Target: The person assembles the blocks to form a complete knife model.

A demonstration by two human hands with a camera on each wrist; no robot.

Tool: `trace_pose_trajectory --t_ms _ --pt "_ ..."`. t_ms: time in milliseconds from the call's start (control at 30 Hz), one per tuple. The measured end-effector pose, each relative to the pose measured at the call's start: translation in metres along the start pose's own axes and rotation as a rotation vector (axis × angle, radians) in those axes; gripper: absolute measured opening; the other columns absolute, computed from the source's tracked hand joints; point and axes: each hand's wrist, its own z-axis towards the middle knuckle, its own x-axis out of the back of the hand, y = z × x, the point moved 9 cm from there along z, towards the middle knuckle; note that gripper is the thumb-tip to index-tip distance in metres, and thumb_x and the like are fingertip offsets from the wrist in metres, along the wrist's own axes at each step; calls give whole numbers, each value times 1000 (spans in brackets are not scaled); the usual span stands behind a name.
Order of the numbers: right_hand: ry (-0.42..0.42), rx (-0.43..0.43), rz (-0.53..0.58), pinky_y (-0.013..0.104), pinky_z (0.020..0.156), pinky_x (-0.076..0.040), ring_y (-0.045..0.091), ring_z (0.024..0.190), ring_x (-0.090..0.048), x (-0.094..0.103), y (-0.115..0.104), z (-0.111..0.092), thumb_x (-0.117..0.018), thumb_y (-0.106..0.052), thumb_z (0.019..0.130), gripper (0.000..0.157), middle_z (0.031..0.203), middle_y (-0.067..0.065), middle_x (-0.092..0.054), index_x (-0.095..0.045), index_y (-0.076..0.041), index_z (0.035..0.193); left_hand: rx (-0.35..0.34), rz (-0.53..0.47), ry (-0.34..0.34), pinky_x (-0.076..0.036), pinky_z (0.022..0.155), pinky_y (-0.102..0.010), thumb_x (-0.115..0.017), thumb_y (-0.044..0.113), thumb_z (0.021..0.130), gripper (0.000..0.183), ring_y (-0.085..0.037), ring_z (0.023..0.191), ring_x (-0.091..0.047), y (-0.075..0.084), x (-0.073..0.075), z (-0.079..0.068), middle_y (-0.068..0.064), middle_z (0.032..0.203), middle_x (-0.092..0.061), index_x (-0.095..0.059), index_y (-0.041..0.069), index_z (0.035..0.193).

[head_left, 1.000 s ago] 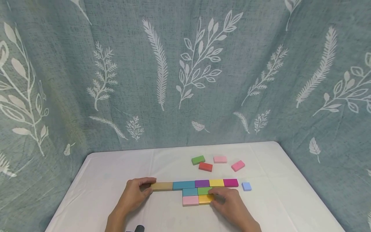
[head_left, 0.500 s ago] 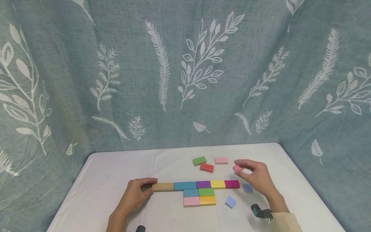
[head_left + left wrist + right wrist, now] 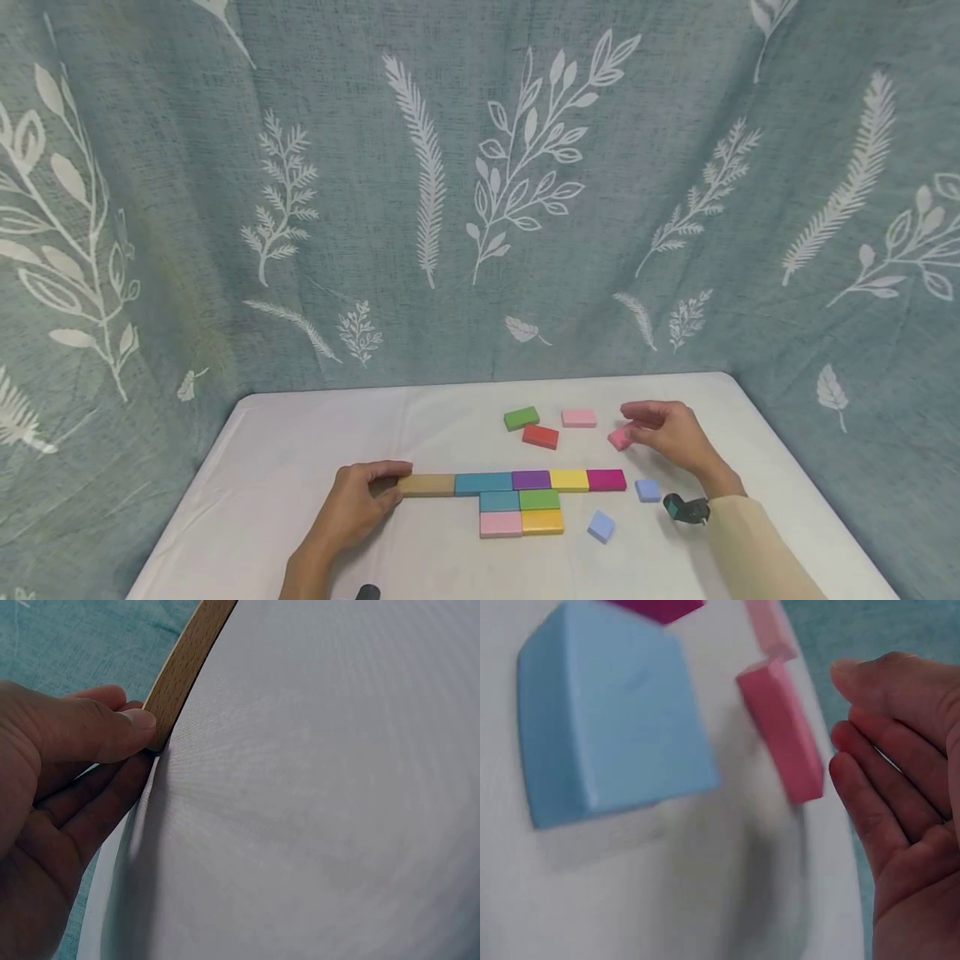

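Sideways, white tablecloth (image 3: 780, 508) stretches from both hands to its edges: the left hand (image 3: 347, 510) pinches the wooden block (image 3: 429, 486) ending the block row (image 3: 528, 480), while the right hand (image 3: 677, 435), thumb and fingers apart, is at the pink block (image 3: 619, 438) beyond, contact unclear. Since a second ago, it has left the orange block (image 3: 542, 522), and a second blue block (image 3: 601, 527) shows near that one.

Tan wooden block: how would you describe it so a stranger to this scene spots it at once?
On the white table, find the longest row of colourful rectangular blocks. At its left end, the left hand pinches the long tan wooden block. Tan colour and visible grain set it apart from the adjoining long blue rectangular block.
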Motion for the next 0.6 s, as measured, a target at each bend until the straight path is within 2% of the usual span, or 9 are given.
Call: trace_pose_trajectory --t_ms 400,600 --pt "77 -51 -73 49 105 -63 39 125 -75 7 14 -17 -82 -6 96 36 129 17 -79 -77 -3 131 4 14 1 -60 112 -49 -83 -8 88 37 -27 120 -77 -1 0 0 -3 120 -83 -83 12 120" --pt "98 -82 -87 53 108 -61 43 131 -71 7 23 -20 -81 -7 97 39 134 18 -77 -75 -4 135 -2 10 0 -59 112 -49 -83 -8 89 37 -27 121 -77 -1 0 1 -3 120 -83 -83 12 120"
